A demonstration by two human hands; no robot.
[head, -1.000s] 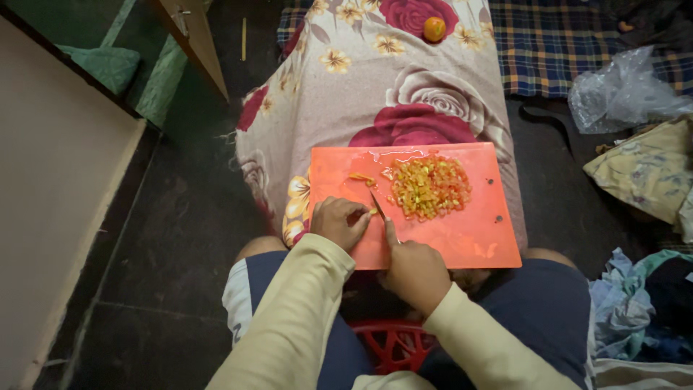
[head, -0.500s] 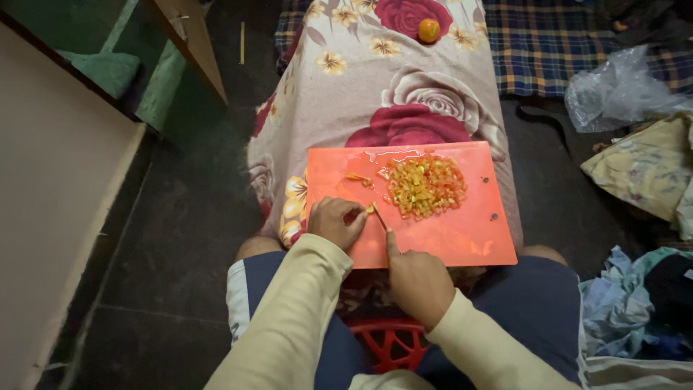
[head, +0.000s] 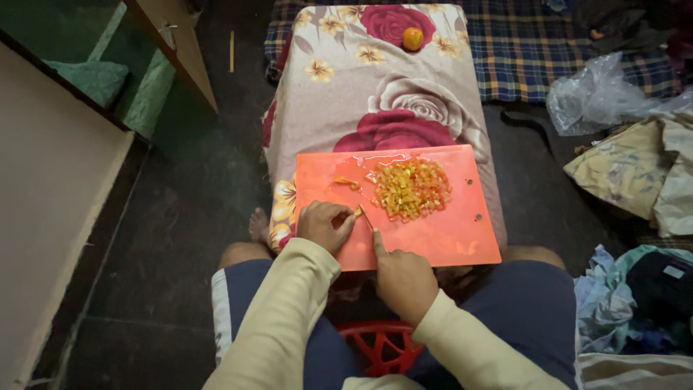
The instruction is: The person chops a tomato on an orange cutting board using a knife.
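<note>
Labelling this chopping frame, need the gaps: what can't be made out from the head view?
- Knife: only a thin blade shows; the right hand covers the handle.
- Piece under the left hand: a small yellow tip shows past the fingers, kind unclear.
- Chopped pile on the orange cutting board: pieces too small to identify.
- Red stool: mostly hidden by arms and legs.

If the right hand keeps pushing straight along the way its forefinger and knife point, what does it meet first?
The right hand points up and slightly left along the knife. First in line is the small yellow piece pinched by the left hand, then probably the loose strip on the orange board.
</note>
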